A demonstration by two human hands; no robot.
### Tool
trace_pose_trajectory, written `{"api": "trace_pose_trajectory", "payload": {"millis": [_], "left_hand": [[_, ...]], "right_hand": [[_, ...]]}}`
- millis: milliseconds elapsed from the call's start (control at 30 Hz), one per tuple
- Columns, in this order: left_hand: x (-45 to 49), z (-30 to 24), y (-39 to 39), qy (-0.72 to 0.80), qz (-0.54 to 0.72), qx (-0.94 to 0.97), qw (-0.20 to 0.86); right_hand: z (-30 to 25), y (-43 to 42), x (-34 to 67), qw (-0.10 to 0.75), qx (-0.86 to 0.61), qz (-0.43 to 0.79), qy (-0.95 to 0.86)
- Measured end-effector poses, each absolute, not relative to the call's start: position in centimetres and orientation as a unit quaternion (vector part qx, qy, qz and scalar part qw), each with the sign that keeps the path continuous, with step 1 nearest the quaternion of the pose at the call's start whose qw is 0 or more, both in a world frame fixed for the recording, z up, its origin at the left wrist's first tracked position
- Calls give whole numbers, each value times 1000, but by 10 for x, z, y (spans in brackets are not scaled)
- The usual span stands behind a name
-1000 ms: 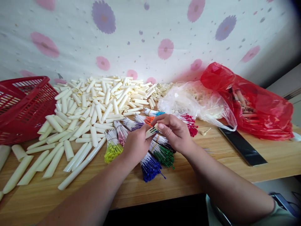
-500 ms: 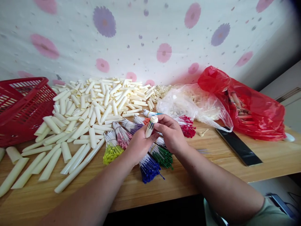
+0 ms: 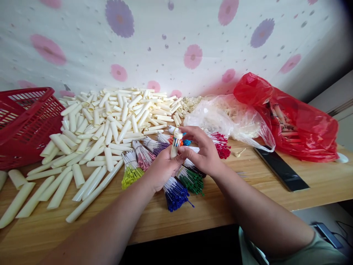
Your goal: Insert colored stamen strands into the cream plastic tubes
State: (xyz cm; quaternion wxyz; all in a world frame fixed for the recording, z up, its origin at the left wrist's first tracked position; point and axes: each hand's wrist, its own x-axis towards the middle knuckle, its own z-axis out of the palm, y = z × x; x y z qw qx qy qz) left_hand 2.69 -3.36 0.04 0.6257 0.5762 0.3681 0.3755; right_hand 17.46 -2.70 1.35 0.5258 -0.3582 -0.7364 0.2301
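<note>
My left hand (image 3: 164, 165) is closed around a cream multicolour pen (image 3: 176, 142), held upright with coloured sliders showing near its top. My right hand (image 3: 202, 151) curves beside the pen, thumb and forefinger apart; its thumb is close to the barrel, and I cannot tell whether it touches. Beneath and around my hands lie bundles of white-stemmed refills with coloured ends: yellow (image 3: 131, 173), pink (image 3: 143, 157), blue (image 3: 175, 195), green (image 3: 192, 181) and red (image 3: 221, 146). Other bundles are partly hidden by my hands.
A heap of cream pen barrels (image 3: 110, 121) spreads over the left and back, near a red basket (image 3: 30, 125). On the right are a clear plastic bag (image 3: 220, 114), a red bag (image 3: 309, 129) with pens inside, and a black phone (image 3: 281, 168). A small cream part (image 3: 239, 152) lies nearby.
My right fingers have come off the pen's top and spread apart. The pen now stands more upright in my left hand, with its coloured sliders turned into view.
</note>
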Motion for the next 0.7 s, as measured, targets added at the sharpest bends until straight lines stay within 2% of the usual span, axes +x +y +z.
{"api": "trace_pose_trajectory", "payload": {"millis": [67,167,233,300,433,500,600,700], "left_hand": [[26,0,-34,337,354,536,688],[25,0,-35,341,343,516,707],[25,0,-36,358,335,513,704],[23,1,-35,377,319,538,683],[15,3,-32,381,276,637,610],[10,3,-29,357,267,657,608],[6,0,-23,397,317,651,564],[4,-4,-18,443,339,642,526]], "right_hand": [[17,-27,179,498,-354,141,-779],[19,-27,180,461,-366,45,-807],[18,-27,178,439,-389,24,-810],[18,-29,174,461,-402,89,-786],[28,-30,180,501,-364,307,-723],[41,-27,208,493,-360,341,-715],[60,-20,293,558,-433,327,-628],[68,-17,402,678,-544,194,-456]]}}
